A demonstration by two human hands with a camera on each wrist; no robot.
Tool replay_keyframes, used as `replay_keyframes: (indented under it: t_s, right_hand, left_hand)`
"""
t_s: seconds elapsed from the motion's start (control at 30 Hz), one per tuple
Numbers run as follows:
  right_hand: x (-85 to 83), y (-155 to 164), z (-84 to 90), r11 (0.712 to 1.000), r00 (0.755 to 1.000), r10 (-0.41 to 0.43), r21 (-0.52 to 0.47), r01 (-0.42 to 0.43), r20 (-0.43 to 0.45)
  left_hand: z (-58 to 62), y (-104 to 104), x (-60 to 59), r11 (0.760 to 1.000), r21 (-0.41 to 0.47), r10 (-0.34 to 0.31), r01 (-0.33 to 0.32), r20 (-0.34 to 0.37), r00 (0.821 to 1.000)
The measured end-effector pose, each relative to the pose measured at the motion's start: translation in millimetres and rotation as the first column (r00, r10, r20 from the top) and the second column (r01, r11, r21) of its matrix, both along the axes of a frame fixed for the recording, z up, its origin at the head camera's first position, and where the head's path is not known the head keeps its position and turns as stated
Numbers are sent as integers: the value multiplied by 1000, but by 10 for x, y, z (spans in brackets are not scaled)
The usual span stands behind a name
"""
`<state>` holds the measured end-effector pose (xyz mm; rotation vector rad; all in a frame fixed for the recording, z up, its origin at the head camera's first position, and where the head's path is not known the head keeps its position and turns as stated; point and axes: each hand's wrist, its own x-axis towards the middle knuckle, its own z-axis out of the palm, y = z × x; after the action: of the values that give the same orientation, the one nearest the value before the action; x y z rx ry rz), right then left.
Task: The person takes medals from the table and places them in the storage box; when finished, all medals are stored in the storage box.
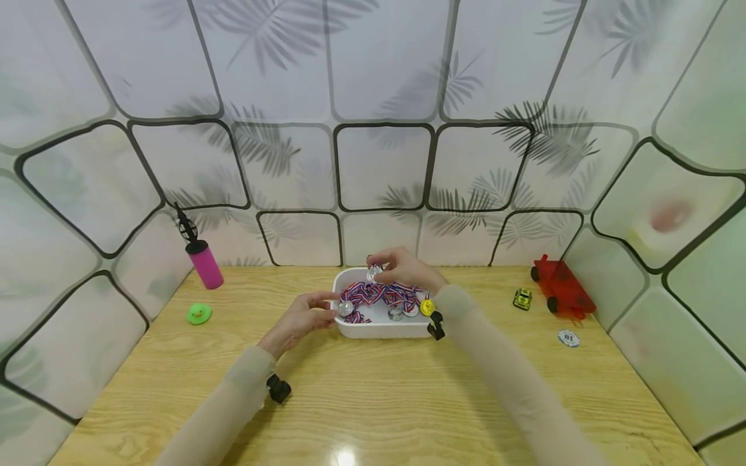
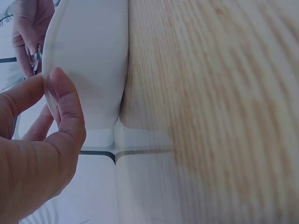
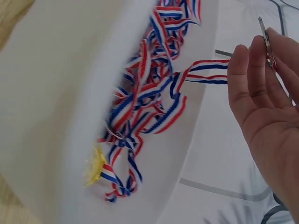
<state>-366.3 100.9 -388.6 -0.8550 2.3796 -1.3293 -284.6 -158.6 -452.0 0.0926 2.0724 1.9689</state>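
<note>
Over the middle of the pale wooden bench [image 1: 373,401] sat the white rectangular plastic tub [image 1: 379,330], and both of my hands were at it. My right hand [image 1: 408,268] hovered above its far rim, the fingers [image 3: 254,70] pinching a round silver medal [image 1: 373,273] lifted clear of the tub, its red, white and blue striped ribbon [image 3: 205,73] trailing back down into the tangle of ribbons [image 1: 381,294] inside. My left hand [image 1: 300,318] was at the tub's near left corner, thumb and fingers [image 2: 65,107] closed on a second silver medal [image 1: 346,309] right at the rim. A gold medal [image 1: 428,307] and two more silver ones lay in the tub among the ribbons.

I judged the step to be drawing one medal free of the knot. The next move would call for a slow upward pull with the right hand while the left kept the rest down, since the ribbons looked looped through one another.

Well apart stood a pink cylindrical pump [image 1: 204,262], a green rubber duck [image 1: 199,314], a red toy truck [image 1: 562,288], a small yellow toy car [image 1: 522,298] and a white round token [image 1: 568,338].
</note>
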Motion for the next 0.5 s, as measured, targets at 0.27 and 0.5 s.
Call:
replay_keyframes:
  t_s: [0.27, 0.5]
  right_hand:
    - [83, -44, -207, 996, 999, -44, 82, 46, -22]
    - [83, -104, -374, 995, 998, -59, 79, 60, -18]
  left_hand:
    - [11, 21, -14, 1000, -7, 6, -6, 13, 1000]
    - [-10, 8, 9, 1000, 0, -1, 1, -4, 1000]
